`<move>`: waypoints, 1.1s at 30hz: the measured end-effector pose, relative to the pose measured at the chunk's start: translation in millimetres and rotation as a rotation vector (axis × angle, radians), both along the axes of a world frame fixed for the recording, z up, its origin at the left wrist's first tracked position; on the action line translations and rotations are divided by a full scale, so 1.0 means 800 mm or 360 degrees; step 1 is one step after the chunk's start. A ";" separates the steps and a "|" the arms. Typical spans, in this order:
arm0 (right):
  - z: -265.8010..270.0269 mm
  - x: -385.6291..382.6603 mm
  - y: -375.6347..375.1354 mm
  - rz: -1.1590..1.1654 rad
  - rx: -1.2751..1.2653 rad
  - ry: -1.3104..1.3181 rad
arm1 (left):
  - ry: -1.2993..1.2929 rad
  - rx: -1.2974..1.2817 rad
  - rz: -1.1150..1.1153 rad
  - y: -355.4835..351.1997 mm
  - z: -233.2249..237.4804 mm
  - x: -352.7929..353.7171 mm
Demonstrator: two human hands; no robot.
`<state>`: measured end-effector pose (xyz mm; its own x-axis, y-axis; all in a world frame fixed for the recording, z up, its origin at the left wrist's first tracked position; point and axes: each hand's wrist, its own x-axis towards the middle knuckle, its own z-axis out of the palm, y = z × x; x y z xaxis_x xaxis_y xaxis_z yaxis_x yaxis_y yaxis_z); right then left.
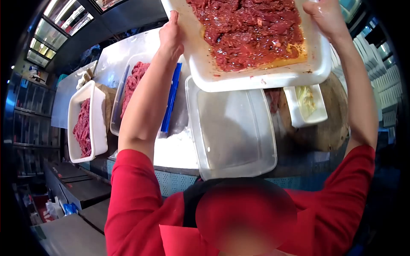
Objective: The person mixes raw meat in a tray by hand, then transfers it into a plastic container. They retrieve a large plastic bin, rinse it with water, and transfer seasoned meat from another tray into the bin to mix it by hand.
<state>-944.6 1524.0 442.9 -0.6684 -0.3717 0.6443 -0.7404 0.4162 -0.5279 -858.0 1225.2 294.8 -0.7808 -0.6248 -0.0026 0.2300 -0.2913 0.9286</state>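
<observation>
A large white tub (256, 81) full of glossy red sliced meat (256, 38) is held up at the top of the view, tilted so its inside shows. My left hand (171, 37) grips its left rim, and my right hand (326, 17) grips the rim at the upper right. Orange-brown liquid lies along the near edge of the meat. Below the tub, an empty clear plastic container (232, 132) stands on the metal table (175, 151). The tub overlaps the far edge of that container in view; whether they touch I cannot tell.
To the left are a white tub (100, 128) and a clear container (115, 115), both holding red meat, and a blue object (171, 98). At right, a small white container (322, 113) rests on a round wooden block (339, 132). Stacked white trays (363, 59) stand beyond my right arm.
</observation>
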 end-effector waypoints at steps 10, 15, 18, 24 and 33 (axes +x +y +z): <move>-0.051 0.137 0.072 -0.0010 0.0116 0.0080 | 0.0127 0.0289 -0.0053 0.091 -0.110 0.059; -0.071 0.193 0.084 -0.0131 0.0252 -0.0135 | -0.0150 0.0382 -0.0286 0.106 -0.132 0.085; -0.091 0.218 0.080 -0.0266 0.0315 -0.0093 | -0.0382 0.0465 -0.0511 0.095 -0.147 0.088; -0.122 0.246 0.075 0.0005 0.0314 0.0157 | -0.0394 0.0575 -0.0637 0.092 -0.164 0.089; -0.126 0.269 0.062 0.0156 0.0434 0.0418 | -0.0207 0.0577 -0.0913 0.087 -0.165 0.074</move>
<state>-729.7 1573.4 341.7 -0.4467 -0.6066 0.6576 -0.8787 0.4358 -0.1949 -798.7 1294.5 163.0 -0.9669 -0.0547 -0.2492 -0.1600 -0.6309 0.7592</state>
